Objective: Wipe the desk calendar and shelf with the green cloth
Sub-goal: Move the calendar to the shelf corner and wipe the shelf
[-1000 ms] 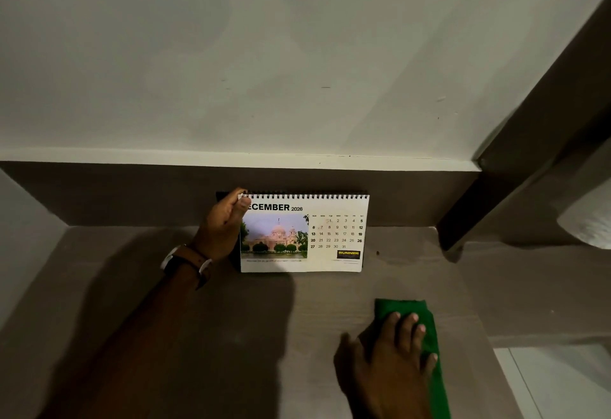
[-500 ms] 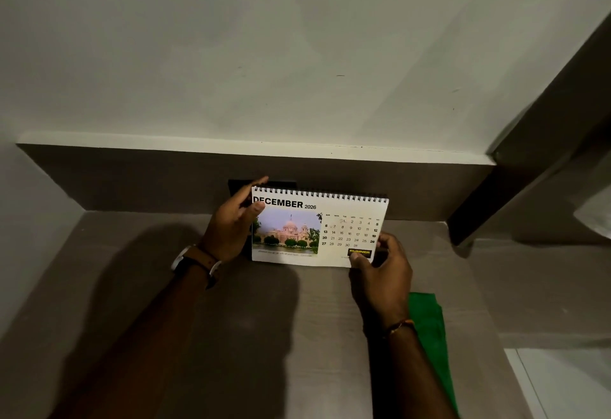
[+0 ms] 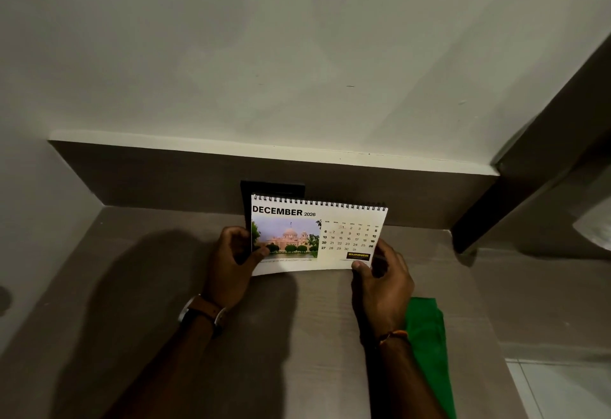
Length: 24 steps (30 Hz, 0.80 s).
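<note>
Calendar (image 3: 317, 235), spiral-bound and showing December 2026, is held tilted at the centre of the grey shelf (image 3: 132, 319), its bottom edge seemingly raised off the surface. Its lower left corner is gripped by the left hand (image 3: 231, 263), thumb laid on the photo, fingers curled behind. Its lower right corner, at 3 o'clock from that hand, is pinched by the right hand (image 3: 383, 283), thumb on the front. The green cloth (image 3: 428, 342) is left lying flat on the shelf at 5 o'clock from the calendar, beside the right wrist, ungripped. A watch (image 3: 201, 314) is worn on the left wrist.
</note>
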Each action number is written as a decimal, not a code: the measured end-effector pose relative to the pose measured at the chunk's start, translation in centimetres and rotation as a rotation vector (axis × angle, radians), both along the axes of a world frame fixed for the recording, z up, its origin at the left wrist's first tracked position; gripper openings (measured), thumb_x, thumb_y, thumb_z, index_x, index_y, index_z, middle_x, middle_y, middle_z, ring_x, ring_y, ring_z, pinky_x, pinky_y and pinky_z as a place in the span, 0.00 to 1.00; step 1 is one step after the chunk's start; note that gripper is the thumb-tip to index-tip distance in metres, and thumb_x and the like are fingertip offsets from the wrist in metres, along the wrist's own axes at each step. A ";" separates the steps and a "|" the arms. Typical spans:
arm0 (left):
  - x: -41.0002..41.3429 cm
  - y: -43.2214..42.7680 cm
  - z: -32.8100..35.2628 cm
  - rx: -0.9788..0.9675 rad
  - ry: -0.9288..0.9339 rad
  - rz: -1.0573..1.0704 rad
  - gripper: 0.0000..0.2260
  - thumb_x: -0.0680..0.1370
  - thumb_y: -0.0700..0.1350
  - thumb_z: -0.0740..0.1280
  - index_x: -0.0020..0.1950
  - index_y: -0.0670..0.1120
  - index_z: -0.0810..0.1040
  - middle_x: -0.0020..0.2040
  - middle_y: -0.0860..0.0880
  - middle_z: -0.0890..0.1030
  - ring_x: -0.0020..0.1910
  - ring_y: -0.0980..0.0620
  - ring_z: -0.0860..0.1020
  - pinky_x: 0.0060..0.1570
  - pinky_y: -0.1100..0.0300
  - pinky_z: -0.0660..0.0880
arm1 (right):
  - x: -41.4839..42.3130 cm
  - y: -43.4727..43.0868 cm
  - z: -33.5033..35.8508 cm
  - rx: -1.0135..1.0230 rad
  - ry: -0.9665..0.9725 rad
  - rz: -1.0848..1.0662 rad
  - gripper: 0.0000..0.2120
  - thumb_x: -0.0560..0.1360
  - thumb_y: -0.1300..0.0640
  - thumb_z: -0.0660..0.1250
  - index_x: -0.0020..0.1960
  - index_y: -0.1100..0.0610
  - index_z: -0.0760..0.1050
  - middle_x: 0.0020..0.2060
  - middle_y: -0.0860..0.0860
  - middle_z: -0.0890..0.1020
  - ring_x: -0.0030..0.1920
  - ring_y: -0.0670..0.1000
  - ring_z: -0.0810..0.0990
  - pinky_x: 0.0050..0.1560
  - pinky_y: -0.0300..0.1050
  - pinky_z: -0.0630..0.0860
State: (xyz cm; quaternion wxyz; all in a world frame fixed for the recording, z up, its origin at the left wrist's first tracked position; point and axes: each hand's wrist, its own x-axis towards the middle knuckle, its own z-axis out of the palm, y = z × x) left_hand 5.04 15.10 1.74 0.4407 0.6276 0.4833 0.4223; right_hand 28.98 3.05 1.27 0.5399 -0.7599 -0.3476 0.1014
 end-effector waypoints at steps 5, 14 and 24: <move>-0.5 0.2 -0.3 -0.016 -0.030 -0.038 0.19 0.71 0.42 0.75 0.56 0.60 0.75 0.55 0.53 0.81 0.53 0.57 0.81 0.49 0.62 0.78 | -0.1 -0.1 -0.5 0.019 0.006 -0.015 0.28 0.69 0.68 0.80 0.65 0.50 0.80 0.53 0.42 0.83 0.54 0.30 0.78 0.52 0.24 0.75; -0.1 0.2 -0.4 0.168 0.282 -0.149 0.12 0.77 0.43 0.68 0.60 0.42 0.78 0.57 0.47 0.78 0.57 0.55 0.76 0.58 0.69 0.69 | -0.3 -0.5 -0.2 -0.025 0.151 -0.032 0.29 0.68 0.61 0.82 0.52 0.33 0.72 0.42 0.33 0.82 0.47 0.27 0.81 0.43 0.25 0.78; -1.3 0.9 1.3 0.260 0.478 -0.317 0.10 0.79 0.44 0.65 0.60 0.45 0.79 0.55 0.54 0.75 0.54 0.58 0.72 0.53 0.78 0.63 | 0.7 -0.5 -0.7 -0.100 0.114 0.019 0.20 0.67 0.62 0.80 0.48 0.42 0.77 0.43 0.40 0.85 0.44 0.37 0.84 0.43 0.35 0.83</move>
